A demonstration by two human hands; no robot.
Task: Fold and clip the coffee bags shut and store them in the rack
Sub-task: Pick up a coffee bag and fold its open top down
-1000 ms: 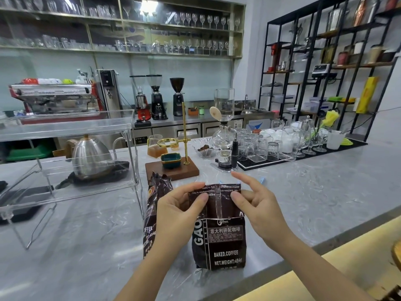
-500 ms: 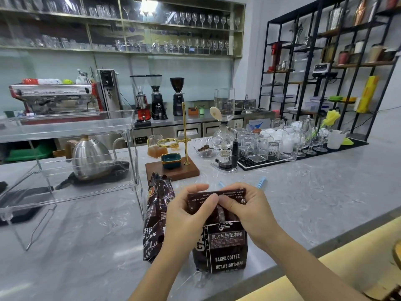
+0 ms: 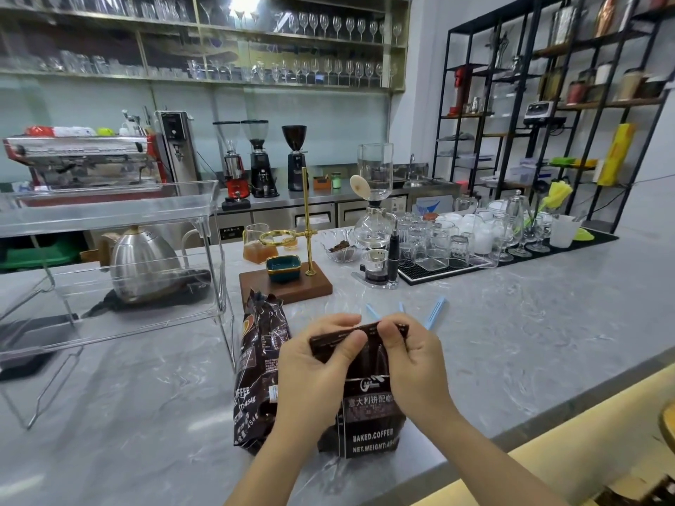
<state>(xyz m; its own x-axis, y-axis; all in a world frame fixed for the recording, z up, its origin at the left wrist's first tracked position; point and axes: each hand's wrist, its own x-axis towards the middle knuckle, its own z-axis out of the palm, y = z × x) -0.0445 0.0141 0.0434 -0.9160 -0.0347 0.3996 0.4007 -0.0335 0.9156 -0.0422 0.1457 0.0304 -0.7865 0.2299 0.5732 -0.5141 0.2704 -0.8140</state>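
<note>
Counter (image 3: 511,341): grey marbled top that carries everything below.

Rack (image 3: 109,210): clear two-tier stand toward the left edge of the counter. No bags sit on either tier; the steel kettle (image 3: 140,261) is seen through its panels and appears to stand behind it, though through the clear plastic I cannot be sure.

Coffee bag in hand (image 3: 369,410): dark, upright, near the front edge at the centre. Step in hand, by my reading: the fold. The top strip is bent over toward the person and is not yet clipped.

Second coffee bag (image 3: 261,363): upright, touching or just beside the first on its left, top crumpled and unfolded, between the first bag and the rack's right leg.

Left hand (image 3: 321,363): thumb and fingers pinching the left part of the folded top strip.

Right hand (image 3: 409,356): fingers curled, pinching the right part of the same strip.

Glass dish (image 3: 341,246): toward the back of the counter, holding a small dark heap, probably coffee.

Clips (image 3: 434,314): pale blue sticks lying on the counter just behind the hands, partly hidden by them.

Next move, as a judgement: one hand must keep the fold flat while the other reaches back for a clip and sets it across the strip.
</note>
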